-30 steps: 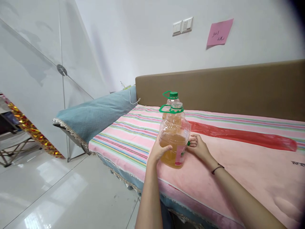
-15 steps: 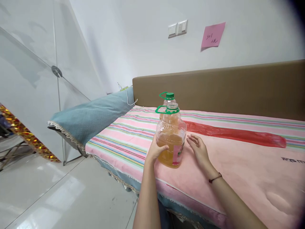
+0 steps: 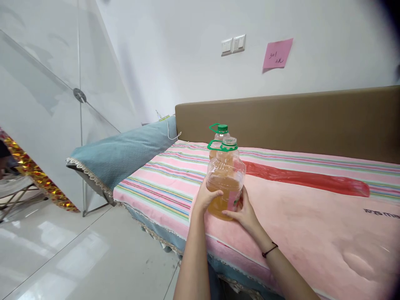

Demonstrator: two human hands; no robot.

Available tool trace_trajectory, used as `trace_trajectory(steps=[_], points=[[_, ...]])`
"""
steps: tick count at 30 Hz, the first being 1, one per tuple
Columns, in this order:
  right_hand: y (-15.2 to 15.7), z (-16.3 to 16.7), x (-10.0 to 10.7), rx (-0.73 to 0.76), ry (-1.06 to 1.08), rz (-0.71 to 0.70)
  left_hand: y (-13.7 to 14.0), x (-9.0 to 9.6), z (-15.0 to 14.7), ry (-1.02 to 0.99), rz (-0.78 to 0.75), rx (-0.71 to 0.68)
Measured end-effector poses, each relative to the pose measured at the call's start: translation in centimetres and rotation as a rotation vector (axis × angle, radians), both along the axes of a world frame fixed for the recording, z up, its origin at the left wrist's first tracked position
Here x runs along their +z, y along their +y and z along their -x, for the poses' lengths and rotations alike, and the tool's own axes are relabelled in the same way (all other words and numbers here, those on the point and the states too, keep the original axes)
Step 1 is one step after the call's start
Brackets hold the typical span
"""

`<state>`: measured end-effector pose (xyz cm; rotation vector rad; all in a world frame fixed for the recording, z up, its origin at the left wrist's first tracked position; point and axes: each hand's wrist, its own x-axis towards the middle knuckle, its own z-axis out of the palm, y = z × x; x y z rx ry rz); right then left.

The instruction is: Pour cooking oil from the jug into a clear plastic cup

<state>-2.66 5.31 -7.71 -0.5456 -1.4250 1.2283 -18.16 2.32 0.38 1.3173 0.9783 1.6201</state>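
A clear plastic jug [image 3: 225,179] with amber liquid in its lower half stands on the pink cover, its mouth uncapped and a green ring handle round its neck. My left hand [image 3: 204,198] is wrapped round its left side, thumb across the front. Against its lower right side, by the pink label, lies my right hand [image 3: 243,212], fingers curled behind and thumb in front. Just behind stands a second jug [image 3: 221,133] with a green cap and green handle, mostly hidden by the first.
A long red plastic strip [image 3: 300,179] lies across the striped sheet [image 3: 156,177]. The brown backrest [image 3: 281,121] runs along the wall, where a pink note [image 3: 277,54] and light switches [image 3: 233,45] sit. At left are a blue-covered armrest [image 3: 125,146] and tiled floor [image 3: 93,254].
My right hand has moved left from beside the front jug onto its lower right side. My left hand stays on the jug. The view has shifted slightly.
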Motion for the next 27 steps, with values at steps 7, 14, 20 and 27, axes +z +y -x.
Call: trace_trajectory(steps=[7,14,20,27], points=[[-1.3,-0.7,-0.1,-0.022,0.036,0.035,-0.8,0.6,-0.6,0.097,-0.028,0.018],[-2.4,-3.3,-1.2,-0.017,-0.028,0.079,-2.1,0.9,-1.5,0.177,0.009,-0.049],[-3.0,-3.6,-0.8,0.097,0.032,0.131,-2.3,0.9,-0.6,0.248,0.033,-0.130],[-3.6,-3.7,-0.9,0.171,-0.011,0.094,-1.3,0.3,0.1,0.160,0.040,-0.192]])
